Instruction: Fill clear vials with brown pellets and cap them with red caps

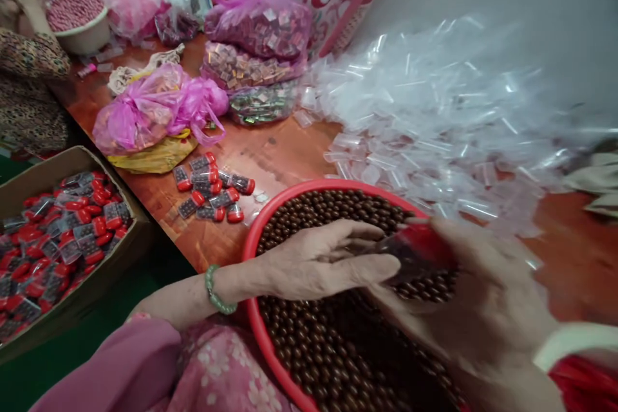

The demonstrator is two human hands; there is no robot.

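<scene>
A small clear plastic container (408, 256) with a red cap and dark contents is held between my hands, over a red basin (259, 232) filled with shiny dark-brown balls (309, 347). My left hand (318, 261), with a green bead bracelet at the wrist, has its thumb and fingers around the clear end. Blurred by motion, my right hand (492, 296) wraps the red-capped end from the right. Several filled red-capped containers (212, 187) lie on the table just left of the basin.
A cardboard box (140, 225) of filled red-capped containers stands at left. A heap of clear plastic tubes (425, 116) covers the right back. Pink bags (261, 26) of small pieces sit on the table (284, 148). Another person's sleeve (29, 55) shows far left, beside a white basin (89, 38).
</scene>
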